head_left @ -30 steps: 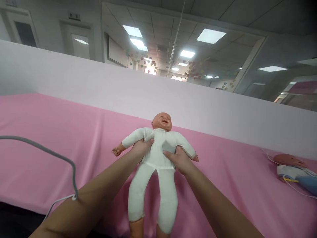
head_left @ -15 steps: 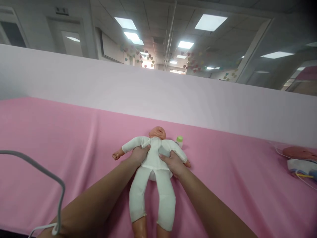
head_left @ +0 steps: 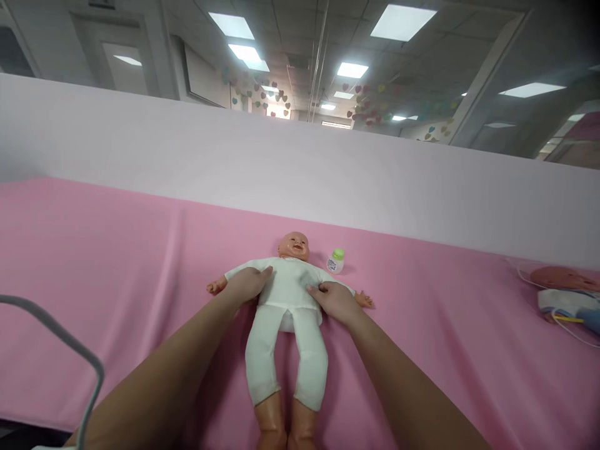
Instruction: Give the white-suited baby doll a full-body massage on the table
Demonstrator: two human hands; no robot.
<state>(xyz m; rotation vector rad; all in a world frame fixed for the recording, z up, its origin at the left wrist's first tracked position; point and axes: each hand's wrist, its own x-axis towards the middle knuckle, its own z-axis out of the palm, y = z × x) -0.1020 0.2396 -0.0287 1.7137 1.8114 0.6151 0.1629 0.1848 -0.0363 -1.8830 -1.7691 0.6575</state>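
A baby doll [head_left: 288, 284] in a white top and trousers lies on its back, face up, arms spread. My left hand [head_left: 248, 284] is closed around the doll's side near one armpit, its thumb on the chest and its fingers mostly hidden. On the other side, my right hand [head_left: 338, 301] grips the doll's top by the chest, thumb and fingers together on the cloth. A small clear bottle with a green cap [head_left: 336, 261] stands beside the doll's head.
Pink cloth [head_left: 412, 312] covers the surface under the doll. A white padded wall [head_left: 300, 172] runs along the back, with windows above it. At far right lie a skin-coloured model piece [head_left: 562, 278] and bundled tubing. A grey cable [head_left: 60, 334] hangs at left.
The doll's head has come forward from a tipped-back position, so its face now shows. Its body rests flatter, its arms lie lower, and my hands have moved slightly apart.
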